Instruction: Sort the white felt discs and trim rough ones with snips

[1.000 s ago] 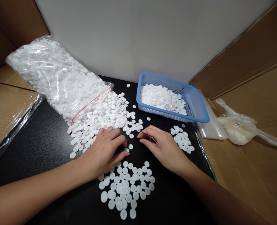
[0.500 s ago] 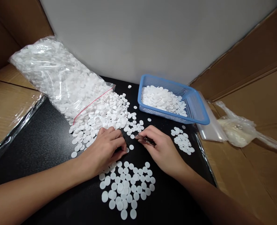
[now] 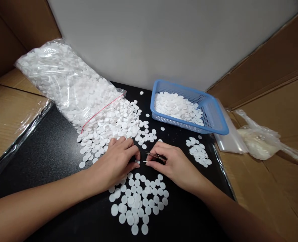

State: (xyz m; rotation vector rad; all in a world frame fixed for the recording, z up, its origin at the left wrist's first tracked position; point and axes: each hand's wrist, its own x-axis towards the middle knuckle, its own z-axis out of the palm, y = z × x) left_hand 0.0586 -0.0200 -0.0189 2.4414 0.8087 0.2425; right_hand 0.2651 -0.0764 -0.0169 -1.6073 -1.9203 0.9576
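Note:
My left hand (image 3: 122,156) is closed in a pinch, with a small white disc (image 3: 137,162) at its thumb and fingertips. Opposite it, my right hand (image 3: 169,161) is curled around a slim metal tool (image 3: 159,156) that looks like tweezers, its tip pointing left. Between that hand's thumb and finger, another white disc (image 3: 145,161) shows edge-on. Below both hands, a spread of loose white discs (image 3: 138,201) lies on the black tabletop (image 3: 63,215), some overlapping. The lower part of the tool is hidden in my palm.
A clear bag (image 3: 70,80) of white discs spills onto the table at left. A blue basket (image 3: 215,126) holds more discs at back right, and a small pile (image 3: 199,153) lies before it. Plastic sleeves (image 3: 230,144) and a knotted bag (image 3: 259,143) rest on cardboard at right.
The loose disc between my hands has left the table and is now pinched in my right fingertips. My right hand's thumb and finger have closed toward it. The view has shifted slightly.

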